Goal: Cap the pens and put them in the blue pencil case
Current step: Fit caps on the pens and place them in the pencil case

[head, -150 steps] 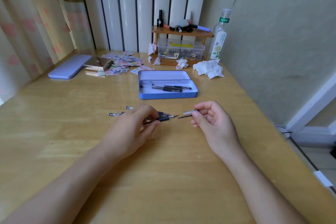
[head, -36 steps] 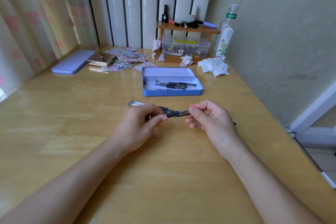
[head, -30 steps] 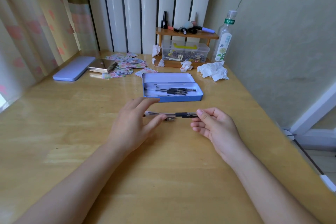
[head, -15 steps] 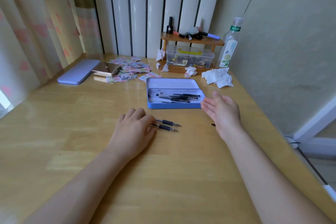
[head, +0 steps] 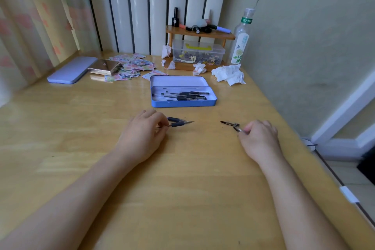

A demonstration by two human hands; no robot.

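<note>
The blue pencil case [head: 183,103] lies open on the wooden table ahead of me, with several capped pens [head: 186,96] inside. Two uncapped pens lie just in front of it. My left hand [head: 143,135] pinches the nearer uncapped pen [head: 179,124] by its barrel; the other uncapped pen [head: 175,118] lies beside it. To the right, my right hand [head: 258,138] is closed on a pen cap [head: 237,129]. A second pen cap [head: 230,123] rests on the table just beyond it.
The case's lid [head: 72,72] lies at the far left, beside a small box and scattered stickers [head: 129,67]. A wooden shelf [head: 199,35], a clear plastic box [head: 197,54], a bottle [head: 240,42] and crumpled tissues [head: 228,75] stand at the back. The table edge runs along the right.
My right hand drew back from the case, down to the caps on the right, and closed on one. My left hand's fingers closed on the nearer uncapped pen.
</note>
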